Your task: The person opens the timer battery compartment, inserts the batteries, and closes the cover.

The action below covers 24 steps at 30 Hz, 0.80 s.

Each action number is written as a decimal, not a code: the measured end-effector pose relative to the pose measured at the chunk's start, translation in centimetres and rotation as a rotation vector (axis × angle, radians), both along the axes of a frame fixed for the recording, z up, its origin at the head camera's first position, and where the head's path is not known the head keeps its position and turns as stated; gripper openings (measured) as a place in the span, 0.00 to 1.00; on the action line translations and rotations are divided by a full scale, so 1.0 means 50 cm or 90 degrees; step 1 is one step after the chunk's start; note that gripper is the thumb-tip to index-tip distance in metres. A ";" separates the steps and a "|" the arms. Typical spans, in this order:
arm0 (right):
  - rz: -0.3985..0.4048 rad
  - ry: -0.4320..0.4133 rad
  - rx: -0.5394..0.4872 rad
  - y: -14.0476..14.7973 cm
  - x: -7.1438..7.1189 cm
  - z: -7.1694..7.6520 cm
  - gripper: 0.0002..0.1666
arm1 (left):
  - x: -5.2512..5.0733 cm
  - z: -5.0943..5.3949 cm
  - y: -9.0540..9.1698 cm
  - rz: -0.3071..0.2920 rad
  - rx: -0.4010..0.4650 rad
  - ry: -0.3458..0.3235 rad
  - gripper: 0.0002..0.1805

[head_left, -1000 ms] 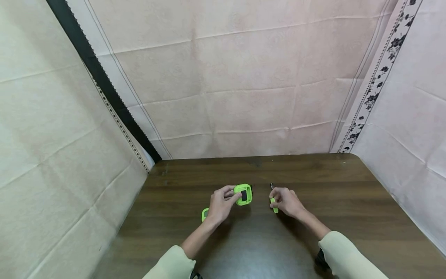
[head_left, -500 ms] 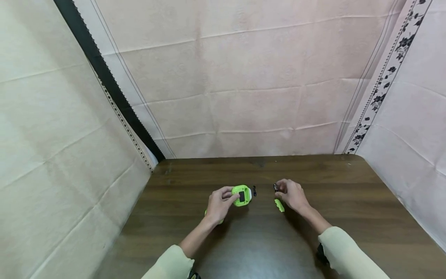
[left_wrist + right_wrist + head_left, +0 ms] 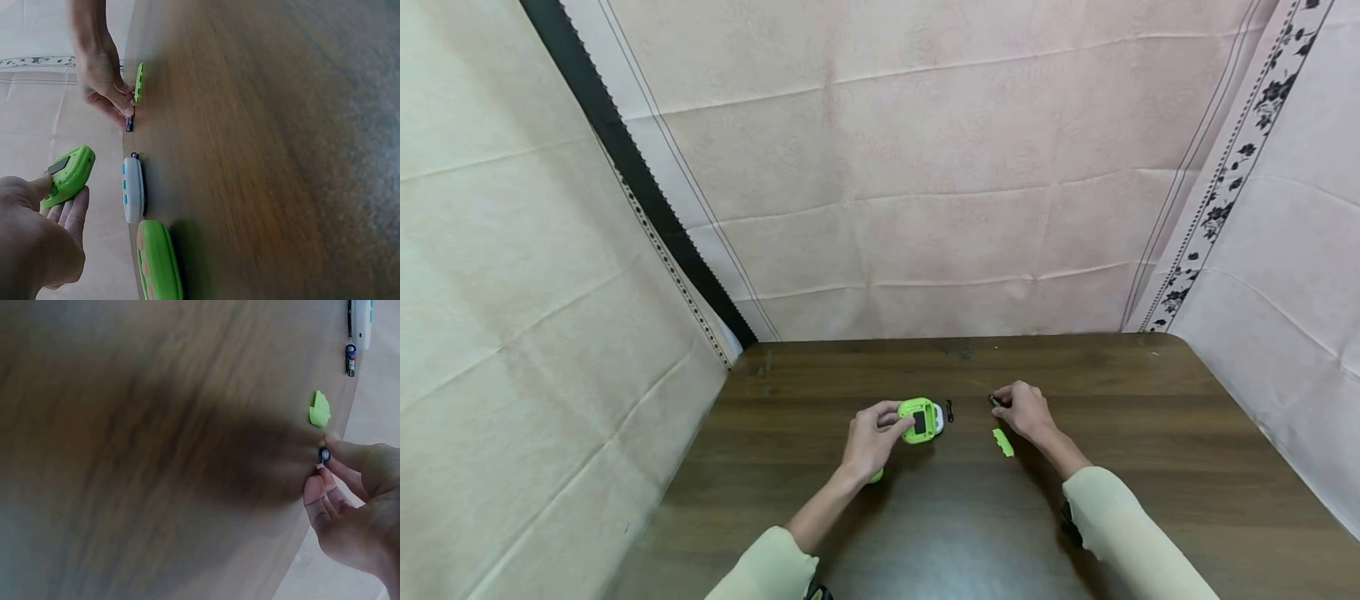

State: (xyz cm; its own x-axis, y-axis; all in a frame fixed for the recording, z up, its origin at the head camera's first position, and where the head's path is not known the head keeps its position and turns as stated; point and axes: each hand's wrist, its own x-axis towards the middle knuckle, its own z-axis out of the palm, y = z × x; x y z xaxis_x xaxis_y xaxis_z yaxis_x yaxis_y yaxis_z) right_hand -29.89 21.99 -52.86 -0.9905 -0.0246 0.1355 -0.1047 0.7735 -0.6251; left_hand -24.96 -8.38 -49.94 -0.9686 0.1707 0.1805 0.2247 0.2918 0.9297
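My left hand [image 3: 868, 440] grips a green handheld device [image 3: 917, 419] above the table, its dark screen-like panel facing up. In the left wrist view the thumb lies on top of the green device [image 3: 70, 177] and fingers support it below. My right hand [image 3: 1028, 412] pinches a small dark battery [image 3: 324, 454] between thumb and fingers, at the table surface. Near that hand lies a loose green battery cover [image 3: 1003, 442]. A second battery [image 3: 350, 360] rests beside a white device with blue buttons [image 3: 132, 190].
Another green device [image 3: 159, 262] lies on the table under my left wrist, mostly hidden from the head view. The brown wooden table [image 3: 955, 517] meets cloth-covered walls [image 3: 940, 192] at its back and sides.
My right hand has let go of the green battery cover, which now lies on the table, and has moved away from me to the battery. The left hand keeps its device nearly still.
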 end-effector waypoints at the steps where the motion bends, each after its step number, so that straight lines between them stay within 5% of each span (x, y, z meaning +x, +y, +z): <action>1: -0.005 0.008 0.002 -0.001 0.000 -0.002 0.14 | 0.001 0.000 0.001 0.000 0.002 -0.001 0.16; 14: -0.010 0.077 -0.063 -0.007 0.025 0.019 0.04 | 0.004 -0.001 0.010 -0.011 0.029 -0.004 0.15; 24: 0.096 -0.024 -0.339 -0.084 0.100 0.089 0.07 | 0.006 0.001 0.018 -0.017 0.046 -0.017 0.15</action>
